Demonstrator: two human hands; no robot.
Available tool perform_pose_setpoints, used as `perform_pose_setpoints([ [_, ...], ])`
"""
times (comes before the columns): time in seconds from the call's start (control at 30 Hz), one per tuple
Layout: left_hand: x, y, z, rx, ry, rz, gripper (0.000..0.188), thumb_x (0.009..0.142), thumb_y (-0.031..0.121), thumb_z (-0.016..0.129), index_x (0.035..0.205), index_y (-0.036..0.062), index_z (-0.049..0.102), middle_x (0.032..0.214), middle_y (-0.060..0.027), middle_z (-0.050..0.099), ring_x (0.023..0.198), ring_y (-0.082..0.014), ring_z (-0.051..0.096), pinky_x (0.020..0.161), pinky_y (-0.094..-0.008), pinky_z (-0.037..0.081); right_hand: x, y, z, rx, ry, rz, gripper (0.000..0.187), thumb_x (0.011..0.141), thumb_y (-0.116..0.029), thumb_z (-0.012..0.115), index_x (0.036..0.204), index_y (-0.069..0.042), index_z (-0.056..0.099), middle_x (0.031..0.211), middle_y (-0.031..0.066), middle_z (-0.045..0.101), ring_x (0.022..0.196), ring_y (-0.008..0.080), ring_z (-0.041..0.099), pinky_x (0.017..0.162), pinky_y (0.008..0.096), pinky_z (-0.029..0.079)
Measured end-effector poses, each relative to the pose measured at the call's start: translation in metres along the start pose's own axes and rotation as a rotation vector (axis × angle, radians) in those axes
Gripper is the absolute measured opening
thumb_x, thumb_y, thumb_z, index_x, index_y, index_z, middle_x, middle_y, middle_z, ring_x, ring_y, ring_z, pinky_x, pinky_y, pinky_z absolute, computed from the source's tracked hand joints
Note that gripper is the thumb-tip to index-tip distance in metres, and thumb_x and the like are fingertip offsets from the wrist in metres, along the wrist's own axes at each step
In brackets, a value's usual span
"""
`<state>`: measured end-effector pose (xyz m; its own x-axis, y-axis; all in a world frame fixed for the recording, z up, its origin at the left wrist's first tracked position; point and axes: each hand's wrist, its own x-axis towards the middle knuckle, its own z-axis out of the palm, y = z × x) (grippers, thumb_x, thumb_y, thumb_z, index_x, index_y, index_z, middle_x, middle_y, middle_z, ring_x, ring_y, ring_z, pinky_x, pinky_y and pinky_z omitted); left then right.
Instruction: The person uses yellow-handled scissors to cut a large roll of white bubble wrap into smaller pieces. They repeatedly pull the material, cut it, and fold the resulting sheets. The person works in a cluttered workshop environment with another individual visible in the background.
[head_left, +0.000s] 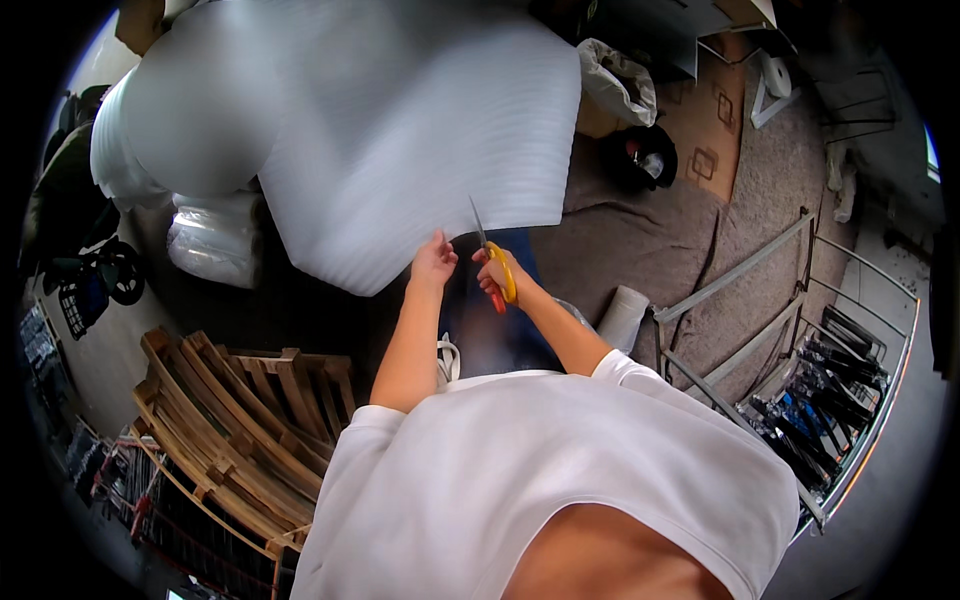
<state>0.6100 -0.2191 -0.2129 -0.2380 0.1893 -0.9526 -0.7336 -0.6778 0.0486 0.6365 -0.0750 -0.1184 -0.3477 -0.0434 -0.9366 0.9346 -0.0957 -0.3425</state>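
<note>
A wide white foam sheet (420, 140) hangs in front of me, its lower edge level with my hands. My left hand (434, 262) is at that edge, its fingers pinched together on the sheet's rim. My right hand (493, 275) grips a pair of scissors (508, 275) with yellow and red handles. The scissor blades point up and away, beside the sheet's lower edge and a little right of my left hand. Whether the blades are parted is too small to tell.
Wooden pallets (225, 430) lean at the lower left. A plastic-wrapped roll (215, 240) stands left of the sheet. On the right are a metal frame (735, 265) with hangers, a black bucket (650, 158), a white sack (617, 80) and a pale roll (623, 315).
</note>
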Motion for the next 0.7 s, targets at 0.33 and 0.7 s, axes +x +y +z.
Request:
perform_pose_setpoints([
  [0.33, 0.016, -0.015, 0.039, 0.168, -0.014, -0.029, 0.016, 0.074, 0.024, 0.063, 0.077, 0.0111, 0.053, 0.071, 0.0004, 0.054, 0.067, -0.014, 0.052, 0.061, -0.032, 0.044, 0.02, -0.006, -0.004, 0.199, -0.047, 0.064, 0.011, 0.07, -0.008, 0.047, 0.08, -0.004, 0.048, 0.057, 0.0068, 0.046, 0.042, 0.0144, 0.042, 0.038, 0.026, 0.036],
  [0.7, -0.008, -0.015, 0.051, 0.311, 0.038, 0.297, 0.013, 0.074, 0.01, 0.06, 0.075, -0.0021, 0.054, 0.069, -0.0082, 0.057, 0.056, -0.0162, 0.055, 0.049, -0.0269, 0.045, 0.012, -0.024, 0.002, 0.106, 0.029, -0.006, 0.035, 0.08, -0.04, 0.047, 0.078, -0.005, 0.05, 0.055, 0.004, 0.042, 0.039, 0.0108, 0.038, 0.033, 0.0224, 0.031],
])
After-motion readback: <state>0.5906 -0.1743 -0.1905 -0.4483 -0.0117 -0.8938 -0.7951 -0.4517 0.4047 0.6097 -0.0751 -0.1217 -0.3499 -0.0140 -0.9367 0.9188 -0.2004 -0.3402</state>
